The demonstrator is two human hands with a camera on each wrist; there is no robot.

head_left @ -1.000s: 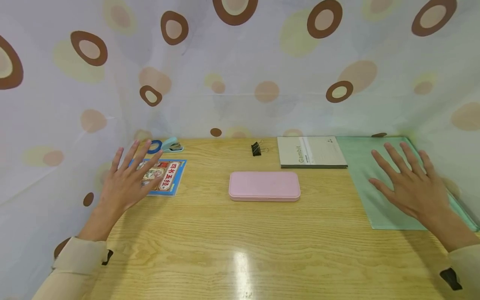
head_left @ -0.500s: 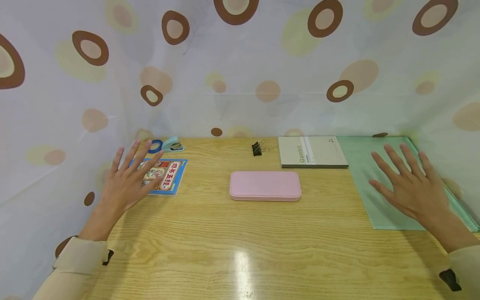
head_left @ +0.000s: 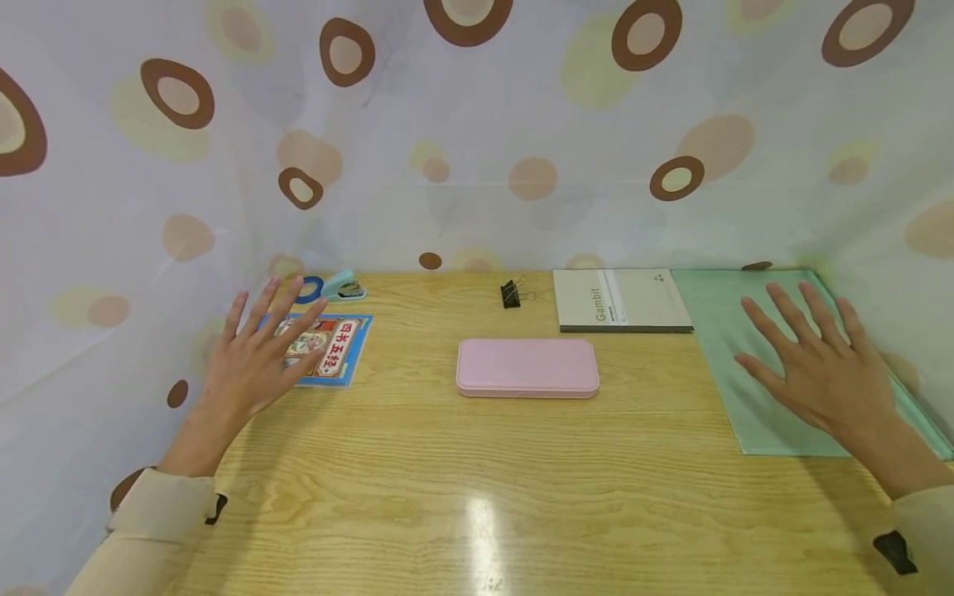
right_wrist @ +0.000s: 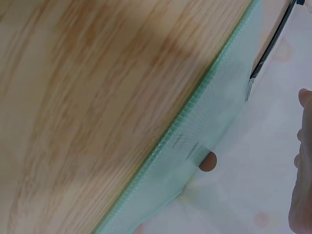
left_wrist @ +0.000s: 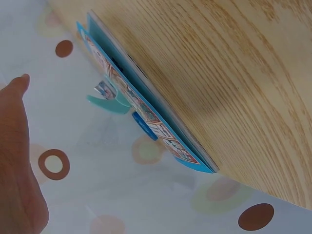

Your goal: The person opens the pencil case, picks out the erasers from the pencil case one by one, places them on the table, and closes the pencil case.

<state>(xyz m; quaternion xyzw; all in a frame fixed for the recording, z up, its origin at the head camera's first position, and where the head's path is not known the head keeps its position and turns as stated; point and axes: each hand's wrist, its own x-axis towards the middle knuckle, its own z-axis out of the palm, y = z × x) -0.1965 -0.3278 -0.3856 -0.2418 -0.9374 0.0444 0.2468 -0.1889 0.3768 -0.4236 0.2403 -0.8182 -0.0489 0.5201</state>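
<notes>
**Left hand (head_left: 253,364) and right hand (head_left: 827,377) both spread wide, seven items lying before them**

Each of the two hands has its five fingers fanned out and grips nothing. They hover apart from the pale, grained wooden table (head_left: 417,472), emerging from two cream cloth sleeves (head_left: 160,507).

The left is nearest one thin, blue-bordered paper book (head_left: 339,352) with red Chinese lettering, partly hidden behind the hand in the head view; the left wrist view shows its cover slightly lifted along one edge. Just behind the book are one blue ring-shaped tape roll (head_left: 307,300) and one pale-blue stapler (head_left: 341,286).

The right is over one flat, translucent green plastic folder (head_left: 719,348). Beside that lies one grey-white "Gambit" notebook (head_left: 648,302) with a dark edge; whether they overlap, I cannot tell.

Between the hands sit one pink rectangular case (head_left: 527,366) and, farther back, one black metal binder clip (head_left: 510,295). White spotted cloth (head_left: 477,108) hangs behind.
</notes>
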